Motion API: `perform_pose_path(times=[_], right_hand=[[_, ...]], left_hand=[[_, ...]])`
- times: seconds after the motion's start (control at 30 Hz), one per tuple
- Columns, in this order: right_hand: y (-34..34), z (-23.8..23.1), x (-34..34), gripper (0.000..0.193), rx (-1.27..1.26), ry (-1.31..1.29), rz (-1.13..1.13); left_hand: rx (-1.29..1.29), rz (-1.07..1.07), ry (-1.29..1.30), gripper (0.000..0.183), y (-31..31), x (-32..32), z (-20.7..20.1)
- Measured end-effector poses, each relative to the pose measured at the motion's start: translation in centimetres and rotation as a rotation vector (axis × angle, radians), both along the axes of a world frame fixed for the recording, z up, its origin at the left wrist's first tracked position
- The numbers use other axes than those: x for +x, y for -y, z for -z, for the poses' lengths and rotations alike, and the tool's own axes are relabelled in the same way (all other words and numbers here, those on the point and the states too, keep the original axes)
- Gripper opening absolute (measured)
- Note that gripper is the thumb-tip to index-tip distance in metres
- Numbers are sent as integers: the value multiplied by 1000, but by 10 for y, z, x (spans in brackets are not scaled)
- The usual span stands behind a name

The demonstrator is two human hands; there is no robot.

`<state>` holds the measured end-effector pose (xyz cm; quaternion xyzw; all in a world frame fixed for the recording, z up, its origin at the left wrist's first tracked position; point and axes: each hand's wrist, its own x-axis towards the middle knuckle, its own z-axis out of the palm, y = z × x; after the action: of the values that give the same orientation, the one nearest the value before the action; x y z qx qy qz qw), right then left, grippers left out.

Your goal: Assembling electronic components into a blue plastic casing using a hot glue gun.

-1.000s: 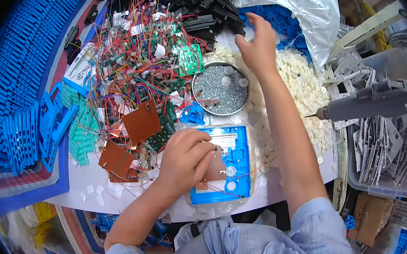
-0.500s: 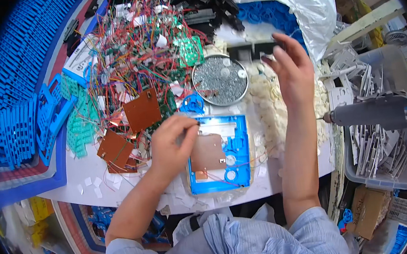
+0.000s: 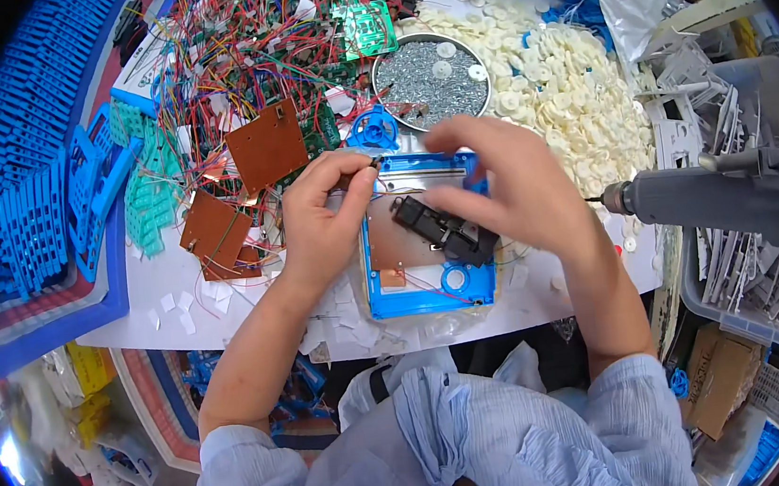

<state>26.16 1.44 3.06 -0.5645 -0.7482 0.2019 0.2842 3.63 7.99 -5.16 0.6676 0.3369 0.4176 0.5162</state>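
Observation:
In front of me lies a blue plastic case (image 3: 377,287), its inside facing up. A brown circuit board (image 3: 389,234) sits in it, with thin red wires. My left hand (image 3: 322,210) is closed in a pinch at the case's upper left corner. A tiny dark bit shows at its fingertips, too small to name. Over the case's right half my right hand (image 3: 524,181) holds a black plastic part (image 3: 435,226), tilted above the board. The index finger is stretched out, the thumb is close to the part, and the other fingers are partly hidden.
A round tin of small screws (image 3: 429,77) stands behind the case, beside a blue ring-shaped part (image 3: 371,131). Wired circuit boards (image 3: 247,59) pile up left, cream discs (image 3: 574,100) right. A power screwdriver (image 3: 717,199) juts in from the right, near a clear bin (image 3: 757,309).
My right hand has brought the black plastic part from beyond the screw tin down over the blue case. The left hand keeps its pinch at the case corner. The whole view has shifted slightly.

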Motion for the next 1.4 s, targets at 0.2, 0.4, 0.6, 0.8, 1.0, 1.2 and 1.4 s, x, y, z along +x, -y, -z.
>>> perform_pose_path(times=[0.2, 0.4, 0.6, 0.8, 1.0, 1.2, 1.4], right_hand=[[69, 7, -18, 55, -7, 74, 143], [57, 6, 7, 37, -303, -385, 100], [32, 5, 8, 41, -657, -508, 138], [42, 6, -6, 47, -395, -145, 31], [39, 13, -7, 46, -180, -39, -24], [37, 15, -4, 46, -205, -34, -31], [34, 15, -4, 45, -188, -29, -51]], left_hand=[[333, 113, -152, 7, -4, -1, -23], [470, 306, -349, 7, -14, -2, -42], [530, 454, -402, 11, -28, -4, -49], [576, 497, -455, 12, -32, -6, -53], [574, 602, -447, 16, -40, -4, -50], [582, 765, -594, 15, -50, 7, -59], [608, 849, -636, 11, -57, 12, -57]])
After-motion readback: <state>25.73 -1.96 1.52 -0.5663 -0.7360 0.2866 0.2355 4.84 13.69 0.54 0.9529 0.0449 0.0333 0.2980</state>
